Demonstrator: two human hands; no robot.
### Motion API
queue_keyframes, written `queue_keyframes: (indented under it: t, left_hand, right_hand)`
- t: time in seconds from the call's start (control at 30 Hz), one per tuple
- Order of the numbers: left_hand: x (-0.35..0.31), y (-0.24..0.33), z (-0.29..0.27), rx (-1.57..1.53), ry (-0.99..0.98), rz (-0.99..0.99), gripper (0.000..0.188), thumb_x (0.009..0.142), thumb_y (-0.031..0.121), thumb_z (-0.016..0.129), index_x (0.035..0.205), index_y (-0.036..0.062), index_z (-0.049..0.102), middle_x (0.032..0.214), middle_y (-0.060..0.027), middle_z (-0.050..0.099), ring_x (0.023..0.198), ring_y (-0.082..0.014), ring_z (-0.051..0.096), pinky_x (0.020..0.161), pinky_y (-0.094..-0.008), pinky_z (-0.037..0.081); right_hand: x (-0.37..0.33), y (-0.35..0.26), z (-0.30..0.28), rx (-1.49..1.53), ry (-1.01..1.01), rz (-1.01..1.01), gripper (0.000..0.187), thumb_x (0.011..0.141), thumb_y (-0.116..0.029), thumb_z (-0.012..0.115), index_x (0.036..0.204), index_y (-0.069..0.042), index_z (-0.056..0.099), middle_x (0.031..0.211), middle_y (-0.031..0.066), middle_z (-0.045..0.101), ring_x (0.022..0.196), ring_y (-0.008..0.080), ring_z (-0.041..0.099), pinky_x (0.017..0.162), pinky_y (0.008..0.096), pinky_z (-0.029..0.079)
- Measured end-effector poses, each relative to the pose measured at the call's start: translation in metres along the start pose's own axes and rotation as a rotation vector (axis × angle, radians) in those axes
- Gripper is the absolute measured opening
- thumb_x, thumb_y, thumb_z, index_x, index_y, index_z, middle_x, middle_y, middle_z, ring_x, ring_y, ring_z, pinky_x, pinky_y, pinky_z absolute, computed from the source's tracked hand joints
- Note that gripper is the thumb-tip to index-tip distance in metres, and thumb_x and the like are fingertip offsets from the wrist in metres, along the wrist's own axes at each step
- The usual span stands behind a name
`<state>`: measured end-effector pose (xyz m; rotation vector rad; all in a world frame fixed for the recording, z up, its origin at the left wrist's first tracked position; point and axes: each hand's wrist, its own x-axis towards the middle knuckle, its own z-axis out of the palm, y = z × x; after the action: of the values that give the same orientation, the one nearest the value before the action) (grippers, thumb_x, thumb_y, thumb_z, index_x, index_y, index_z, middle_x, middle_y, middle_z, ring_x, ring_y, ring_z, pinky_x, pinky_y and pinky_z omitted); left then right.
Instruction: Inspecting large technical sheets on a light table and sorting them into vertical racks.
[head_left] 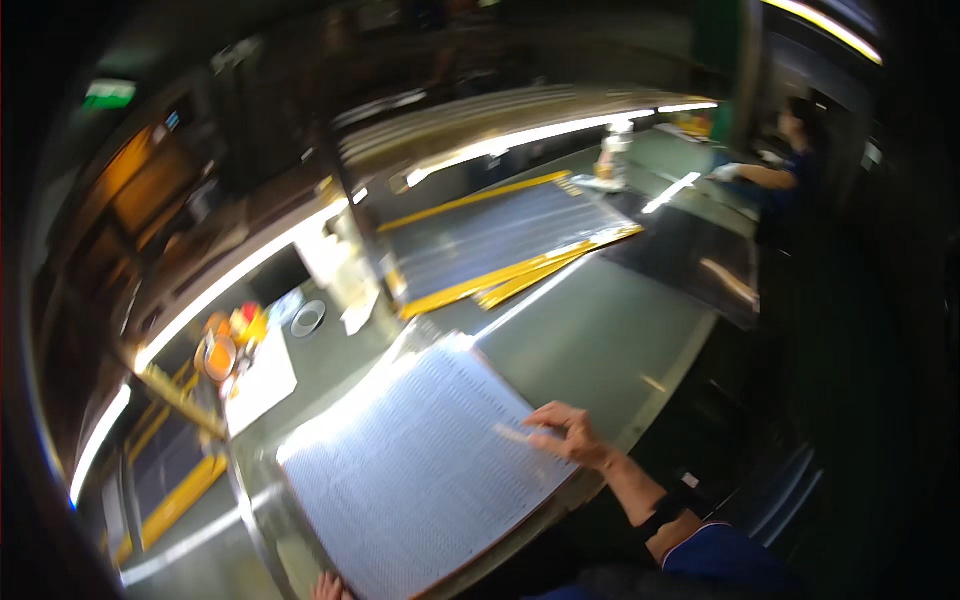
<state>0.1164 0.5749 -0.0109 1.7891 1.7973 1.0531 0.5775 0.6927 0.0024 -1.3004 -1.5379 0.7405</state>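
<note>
On my feed, the right fingers (pixel 550 412) are spread at the right edge of a pale panel (pixel 420 470), left fingers (pixel 327 588) by its near-left edge; beyond them, yellow-edged dark panels (pixel 500 240) lie on the counter (pixel 600 330), and 1 person (pixel 798 165) stands farther right.

A smooth grey-green tabletop (pixel 620 330) bears a flat dark rectangular panel with yellow edges (pixel 500 240), a narrow yellow strip (pixel 522 288) jutting from under its near side; a blurred white cylindrical bottle (pixel 614 155) stands beyond, a shiny black sheet (pixel 695 255) lying to the right; at left, an orange round-mouthed container (pixel 219 358) sits near a small dark disc with a pale rim (pixel 308 318); a bright white tube lamp (pixel 540 136) runs behind, and a green lit sign (pixel 110 94) glows upper left
</note>
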Motion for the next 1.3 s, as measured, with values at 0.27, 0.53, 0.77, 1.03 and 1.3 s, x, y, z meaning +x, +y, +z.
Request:
queue_keyframes:
  t: [0.27, 0.53, 0.77, 1.03, 1.3]
  left_hand:
    - [0.017, 0.010, -0.005, 0.090, 0.145, 0.092, 0.023, 0.075, 0.005, 0.059, 0.096, 0.0011, 0.068, 0.108, -0.0177, 0.064, 0.112, -0.0329, 0.056, 0.103, -0.0464, 0.033]
    - [0.007, -0.002, -0.007, -0.025, 0.201, 0.083, 0.022, 0.076, 0.009, 0.064, 0.097, 0.0069, 0.070, 0.110, -0.0127, 0.064, 0.114, -0.0281, 0.055, 0.104, -0.0468, 0.034]
    - [0.004, -0.019, -0.003, -0.118, 0.190, 0.097, 0.024, 0.077, 0.009, 0.063, 0.100, 0.0056, 0.068, 0.114, -0.0127, 0.062, 0.117, -0.0252, 0.053, 0.107, -0.0444, 0.030]
    - [-0.004, -0.020, -0.002, -0.137, 0.213, 0.104, 0.025, 0.078, 0.009, 0.063, 0.103, 0.0069, 0.067, 0.117, -0.0136, 0.061, 0.116, -0.0259, 0.054, 0.107, -0.0438, 0.031]
    - [-0.006, -0.008, -0.008, -0.197, 0.099, 0.052, 0.023, 0.079, 0.012, 0.064, 0.102, 0.0089, 0.068, 0.115, -0.0102, 0.063, 0.118, -0.0254, 0.052, 0.107, -0.0448, 0.028]
  right_hand:
    - [0.009, 0.000, 0.015, -0.016, 0.001, 0.012, 0.024, 0.075, -0.007, 0.064, 0.098, -0.001, 0.066, 0.095, 0.0081, 0.060, 0.084, 0.0158, 0.055, 0.078, 0.0270, 0.045]
    - [0.007, 0.015, 0.007, -0.043, -0.070, 0.019, 0.028, 0.083, -0.008, 0.051, 0.106, 0.006, 0.059, 0.097, 0.0060, 0.056, 0.091, 0.0150, 0.051, 0.085, 0.0267, 0.039]
    - [0.003, -0.029, 0.022, -0.212, -0.094, 0.055, 0.033, 0.087, -0.018, 0.055, 0.108, 0.006, 0.060, 0.107, 0.0184, 0.062, 0.102, 0.0296, 0.056, 0.092, 0.0365, 0.042]
    - [0.002, 0.031, -0.001, -0.024, -0.162, -0.162, 0.034, 0.088, -0.019, 0.055, 0.110, 0.006, 0.059, 0.107, 0.0179, 0.061, 0.101, 0.0284, 0.056, 0.091, 0.0364, 0.042]
    - [-0.012, -0.056, 0.013, 0.000, -0.100, 0.254, 0.032, 0.084, -0.014, 0.058, 0.108, 0.006, 0.060, 0.105, 0.0163, 0.061, 0.098, 0.0261, 0.056, 0.089, 0.0345, 0.043]
